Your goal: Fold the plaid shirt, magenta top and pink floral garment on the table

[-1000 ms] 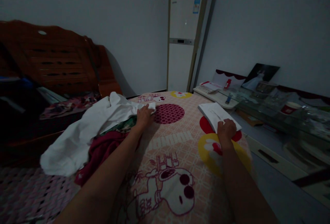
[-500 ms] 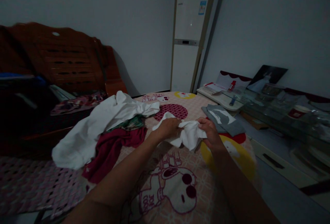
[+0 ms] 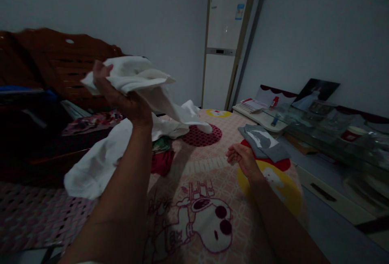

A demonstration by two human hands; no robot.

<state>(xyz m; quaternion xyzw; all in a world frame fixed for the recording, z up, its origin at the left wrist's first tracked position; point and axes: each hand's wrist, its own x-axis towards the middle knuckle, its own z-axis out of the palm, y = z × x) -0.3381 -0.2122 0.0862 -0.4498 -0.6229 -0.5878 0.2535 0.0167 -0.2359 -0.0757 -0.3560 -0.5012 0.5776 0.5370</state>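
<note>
Lifted at the left, my left hand point(image 3: 126, 101) grips a white piece of clothing point(image 3: 136, 73) by one edge. The cloth spreads out in the air, and its loose end trails right, over the tablecloth. Its exact kind I cannot make out. My right hand point(image 3: 241, 157) hovers over the right part of the table, fingers curled loosely together with nothing in them. Below the raised cloth lie another white garment point(image 3: 97, 166), a dark red garment point(image 3: 162, 162) and a green cloth point(image 3: 161, 144). A folded grey garment point(image 3: 264, 142) rests beyond my right hand.
A patterned pink tablecloth point(image 3: 188, 170) covers the round table. To the left stands a wooden bench point(image 3: 75, 69) with clothes on it. A glass-topped cabinet point(image 3: 322, 134) with a paper cup point(image 3: 352, 133) runs along the right, and a tall white air conditioner point(image 3: 220, 77) fills the corner.
My left hand has swung up and to the left, carrying the white clothing off the table middle. The right hand has let go of it and stays near its place.
</note>
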